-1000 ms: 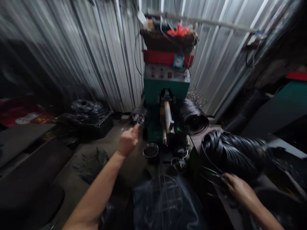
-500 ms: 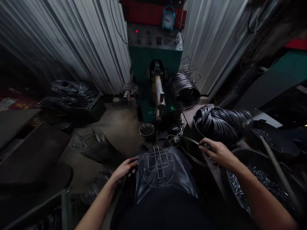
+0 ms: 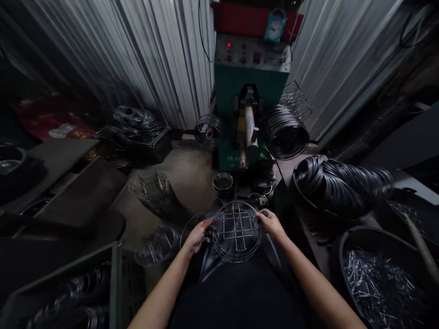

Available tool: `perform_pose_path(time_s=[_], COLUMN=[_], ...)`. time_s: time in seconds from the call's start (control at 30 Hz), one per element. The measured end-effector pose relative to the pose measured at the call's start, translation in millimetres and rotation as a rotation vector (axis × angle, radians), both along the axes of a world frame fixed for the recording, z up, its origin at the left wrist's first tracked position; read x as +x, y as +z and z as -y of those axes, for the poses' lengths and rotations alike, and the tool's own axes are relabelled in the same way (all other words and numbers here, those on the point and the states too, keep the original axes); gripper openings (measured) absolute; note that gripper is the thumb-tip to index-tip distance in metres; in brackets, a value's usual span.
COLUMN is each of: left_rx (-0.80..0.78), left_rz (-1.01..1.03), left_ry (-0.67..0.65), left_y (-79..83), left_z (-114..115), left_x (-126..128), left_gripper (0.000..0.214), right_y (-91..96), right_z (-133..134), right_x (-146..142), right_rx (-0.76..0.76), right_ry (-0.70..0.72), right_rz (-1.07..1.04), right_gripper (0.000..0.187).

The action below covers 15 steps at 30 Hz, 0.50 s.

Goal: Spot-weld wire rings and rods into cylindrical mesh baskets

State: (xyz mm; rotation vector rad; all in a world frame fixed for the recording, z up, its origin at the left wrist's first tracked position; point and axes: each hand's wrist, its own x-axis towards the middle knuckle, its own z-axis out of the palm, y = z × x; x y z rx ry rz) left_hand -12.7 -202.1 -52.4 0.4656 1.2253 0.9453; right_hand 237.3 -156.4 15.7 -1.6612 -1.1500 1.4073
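A round wire rack [image 3: 235, 225] with a crossed grid lies over the dark apron [image 3: 212, 262] on my lap. My right hand [image 3: 272, 225] pinches the edge of a wire ring [image 3: 236, 202] that lies around the rack's grid. At the opposite side, my left hand [image 3: 198, 236] has its fingers closed at the ring's left edge. Another thin wire hoop [image 3: 185, 228] shows beside my left hand; whether that hand grips it too is unclear. In front of my knees stands a green machine [image 3: 252, 77] with a pale cylindrical arm [image 3: 250, 119].
Coiled rings [image 3: 286, 132] hang right of the machine arm. A basin heaped with wire rings [image 3: 338, 185] and a tub of short metal rods [image 3: 377, 283] stand at right. Stacked racks [image 3: 152, 187] and a green crate [image 3: 115, 283] are at left.
My right hand has come in from the right, bringing wire hoops to the rack on my lap. My left hand has moved to the ring's left edge. The view has turned left.
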Motion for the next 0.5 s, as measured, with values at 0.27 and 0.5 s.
perform_pose_path(time_s=[0.27,0.5], left_rx=[0.096,0.078], left_rz=[-0.144,-0.281], left_ry=[-0.028,-0.117], left_y=[-3.7,-11.9], left_z=[2.3,1.9], left_x=[7.8,7.3], left_gripper=[0.052,0.063], right_y=[-36.1,-62.8], right_z=[-2.4,9.8], right_x=[24.7,30.6], right_rx=[-0.224,0.082], right_ry=[-0.040,0.031], right_rz=[-0.185,-0.104], right_gripper=[0.029,0.031])
